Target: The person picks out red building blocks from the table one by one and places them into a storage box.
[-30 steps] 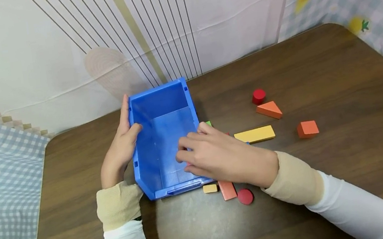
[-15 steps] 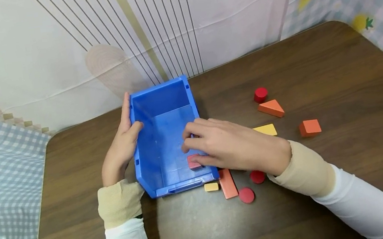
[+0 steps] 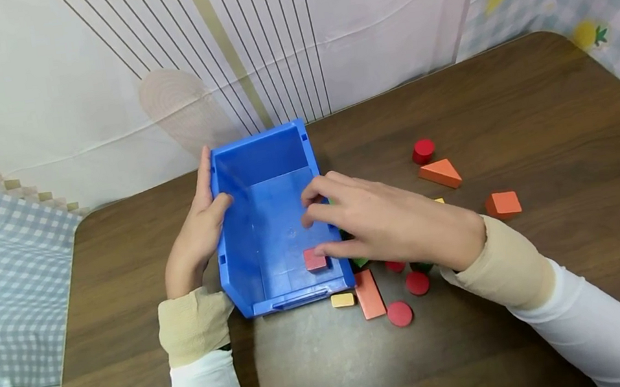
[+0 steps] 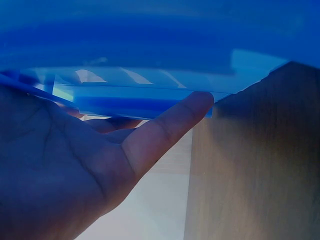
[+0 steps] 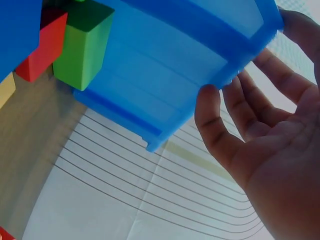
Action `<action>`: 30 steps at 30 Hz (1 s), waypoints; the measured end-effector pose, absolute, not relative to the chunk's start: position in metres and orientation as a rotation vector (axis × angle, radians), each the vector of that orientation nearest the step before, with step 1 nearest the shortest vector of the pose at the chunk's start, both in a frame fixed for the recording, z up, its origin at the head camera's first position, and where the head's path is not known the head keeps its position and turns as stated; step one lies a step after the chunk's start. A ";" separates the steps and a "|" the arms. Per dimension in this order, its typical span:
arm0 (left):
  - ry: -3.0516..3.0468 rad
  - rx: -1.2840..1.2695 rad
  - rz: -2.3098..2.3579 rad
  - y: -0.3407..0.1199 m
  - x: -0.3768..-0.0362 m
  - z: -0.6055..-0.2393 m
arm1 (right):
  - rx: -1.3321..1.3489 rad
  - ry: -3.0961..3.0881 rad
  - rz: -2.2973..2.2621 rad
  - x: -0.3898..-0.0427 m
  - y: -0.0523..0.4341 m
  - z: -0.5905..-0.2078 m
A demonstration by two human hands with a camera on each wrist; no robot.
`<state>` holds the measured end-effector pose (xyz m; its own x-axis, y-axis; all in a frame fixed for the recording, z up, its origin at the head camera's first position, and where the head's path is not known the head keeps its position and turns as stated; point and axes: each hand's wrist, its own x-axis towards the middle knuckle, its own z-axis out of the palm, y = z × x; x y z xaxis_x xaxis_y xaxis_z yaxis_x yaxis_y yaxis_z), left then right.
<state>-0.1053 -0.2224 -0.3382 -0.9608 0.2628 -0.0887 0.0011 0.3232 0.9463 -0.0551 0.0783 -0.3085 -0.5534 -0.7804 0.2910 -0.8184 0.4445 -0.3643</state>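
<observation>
A blue plastic bin (image 3: 280, 217) stands on the wooden table, its low lip toward me. My left hand (image 3: 195, 235) holds its left wall, thumb hooked over the rim and the other fingers along the outside. Inside, near the front right corner, lies a small red block (image 3: 314, 260). Over the bin's right wall hovers my right hand (image 3: 392, 218), fingers spread and loosely bent, the thumb tip right beside the red block in the head view. From the right wrist, the fingertips (image 5: 207, 100) show at the bin's rim.
Right of the bin, partly under my right hand, are several blocks, one a green block (image 5: 82, 50). Nearer me lie an orange rectangular block (image 3: 369, 295), a small yellow block (image 3: 343, 300) and red discs (image 3: 400, 314). Farther right are a red cylinder (image 3: 423, 151), an orange triangle (image 3: 441, 173) and an orange cube (image 3: 503, 204).
My right hand has drawn back to the right and its fingers have loosened from the red block, which now lies in the bin. My left hand keeps its hold on the wall.
</observation>
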 end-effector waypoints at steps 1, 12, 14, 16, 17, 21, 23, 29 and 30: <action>2.359 0.241 1.694 -0.222 -0.105 -0.338 | 1.434 -2.611 0.727 -0.056 0.079 -0.308; 2.351 0.242 1.709 -0.221 -0.105 -0.338 | 1.375 -2.711 0.747 -0.061 0.090 -0.302; 2.349 0.244 1.713 -0.221 -0.105 -0.338 | 1.360 -2.725 0.732 -0.062 0.092 -0.301; 2.346 0.244 1.714 -0.221 -0.105 -0.338 | 1.350 -2.734 0.716 -0.063 0.094 -0.300; 2.345 0.244 1.714 -0.220 -0.105 -0.338 | 1.342 -2.740 0.709 -0.063 0.094 -0.300; 2.345 0.249 1.710 -0.220 -0.105 -0.338 | 1.328 -2.750 0.697 -0.065 0.097 -0.298; 2.342 0.248 1.705 -0.220 -0.105 -0.338 | 1.322 -2.755 0.692 -0.065 0.098 -0.298; 2.337 0.239 1.686 -0.221 -0.104 -0.338 | 1.319 -2.763 0.655 -0.066 0.100 -0.297; 2.339 0.240 1.685 -0.221 -0.104 -0.338 | 1.319 -2.767 0.652 -0.066 0.100 -0.297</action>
